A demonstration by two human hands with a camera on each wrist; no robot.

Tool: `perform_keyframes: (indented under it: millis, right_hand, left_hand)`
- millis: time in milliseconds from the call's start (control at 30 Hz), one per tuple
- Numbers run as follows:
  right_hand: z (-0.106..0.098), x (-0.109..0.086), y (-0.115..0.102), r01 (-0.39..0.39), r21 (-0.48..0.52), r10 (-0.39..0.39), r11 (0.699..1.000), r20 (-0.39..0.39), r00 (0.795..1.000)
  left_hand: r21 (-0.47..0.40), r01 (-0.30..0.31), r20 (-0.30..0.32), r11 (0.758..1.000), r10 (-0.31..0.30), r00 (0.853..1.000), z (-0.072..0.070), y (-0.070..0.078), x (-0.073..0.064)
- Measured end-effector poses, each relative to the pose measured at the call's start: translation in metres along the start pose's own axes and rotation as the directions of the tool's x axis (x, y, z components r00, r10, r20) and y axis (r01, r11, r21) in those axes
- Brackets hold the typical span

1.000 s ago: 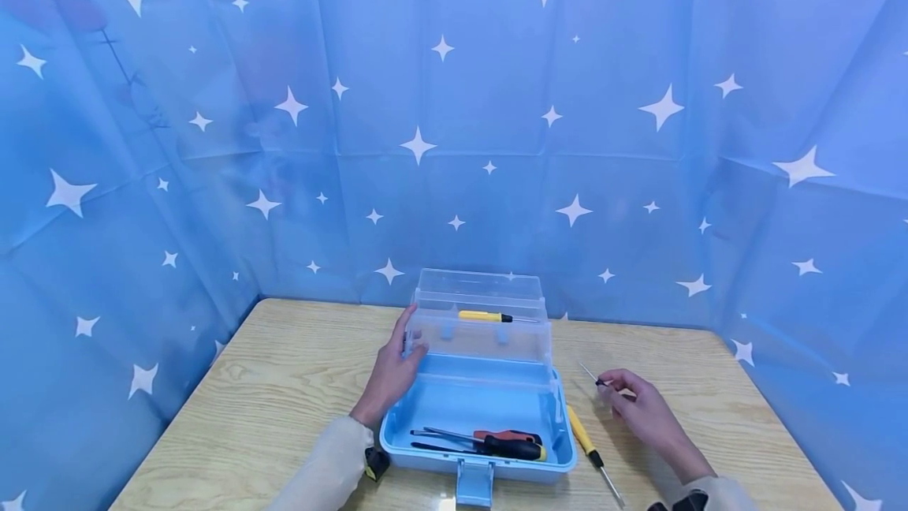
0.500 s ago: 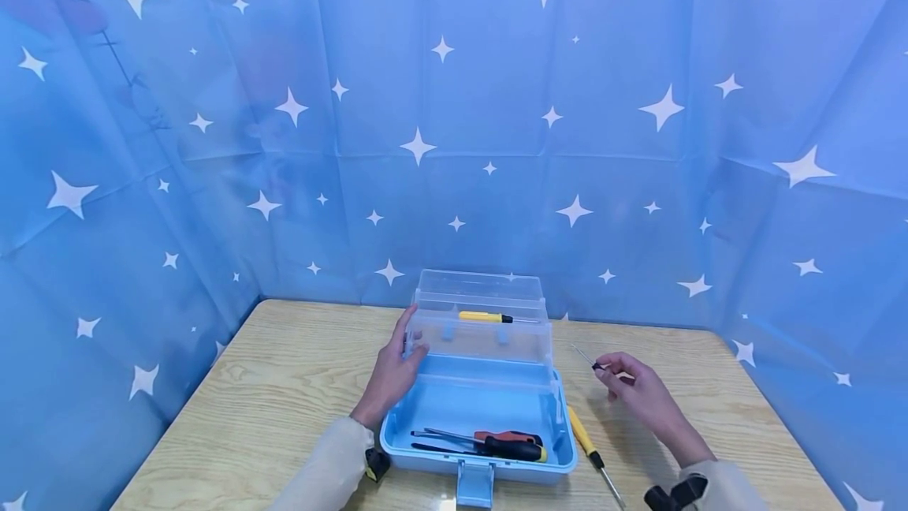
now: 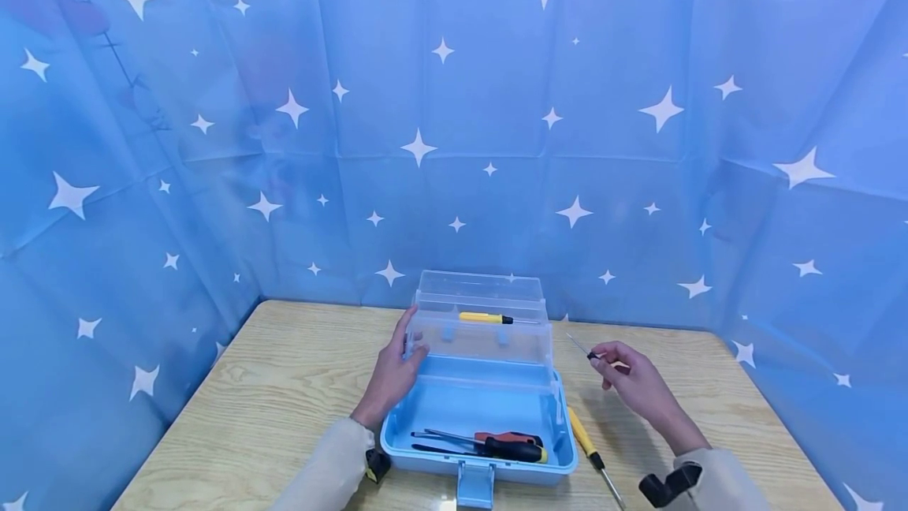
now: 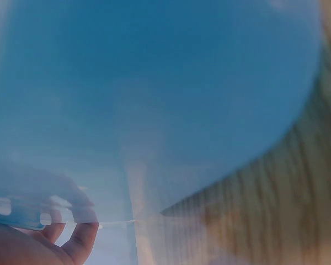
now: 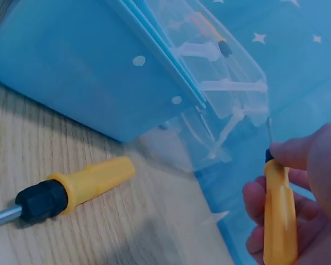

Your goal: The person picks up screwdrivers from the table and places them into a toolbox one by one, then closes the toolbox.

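A light-blue toolbox [image 3: 468,393] stands open on the table, its clear upper tray and lid [image 3: 496,344] raised at the back. My left hand [image 3: 388,383] grips the left side of that clear part between thumb and fingers. To the right of the box, above the table, my right hand [image 3: 641,391] holds a small yellow screwdriver [image 5: 279,212] with a black collar; its thin shaft points up and away. Another yellow screwdriver [image 3: 580,430] lies beside the box. Inside sit a black-handled screwdriver [image 3: 514,448] and a red-handled tool [image 3: 496,436], partly covered.
A yellow-and-black screwdriver [image 3: 484,318] rests in the clear tray. The blue latch [image 3: 474,483] hangs down at the box's front. Behind the wooden table [image 3: 284,385] hangs a blue curtain [image 3: 482,180] with white stars.
My right hand has risen and moved slightly left and away, carrying the small screwdriver closer to the clear tray. My left hand and the box have stayed put.
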State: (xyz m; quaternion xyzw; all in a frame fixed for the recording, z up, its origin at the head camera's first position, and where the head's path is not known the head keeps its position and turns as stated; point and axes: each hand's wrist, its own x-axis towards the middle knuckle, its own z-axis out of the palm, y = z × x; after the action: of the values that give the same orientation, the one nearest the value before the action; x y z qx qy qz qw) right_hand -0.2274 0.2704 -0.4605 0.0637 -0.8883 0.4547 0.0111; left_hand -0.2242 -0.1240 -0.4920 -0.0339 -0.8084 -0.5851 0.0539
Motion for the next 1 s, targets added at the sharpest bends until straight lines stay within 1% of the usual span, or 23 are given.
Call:
perform_keyframes:
  millis: [167, 533, 767, 1000]
  right_hand:
    - [0.001, 0.002, -0.003, -0.001, -0.010, 0.001, 1.000, -0.003, 1.000]
    - [0.000, 0.006, -0.010, 0.037, -0.025, -0.037, 0.999, -0.004, 0.999]
    - [-0.002, 0.011, -0.014, 0.063, -0.027, -0.063, 0.998, -0.009, 0.998]
    - [-0.006, 0.017, -0.024, 0.074, -0.051, -0.075, 0.996, -0.026, 0.997]
  left_hand:
    - [-0.006, 0.007, 0.003, 1.000, -0.007, 1.000, 0.000, 0.000, 0.000]
    - [0.013, 0.009, -0.003, 1.000, -0.009, 1.000, 0.002, -0.001, 0.001]
    - [0.020, 0.013, -0.006, 1.000, -0.013, 1.000, 0.001, -0.001, 0.000]
    - [0.014, 0.012, -0.004, 1.000, -0.012, 1.000, 0.000, 0.000, 0.000]
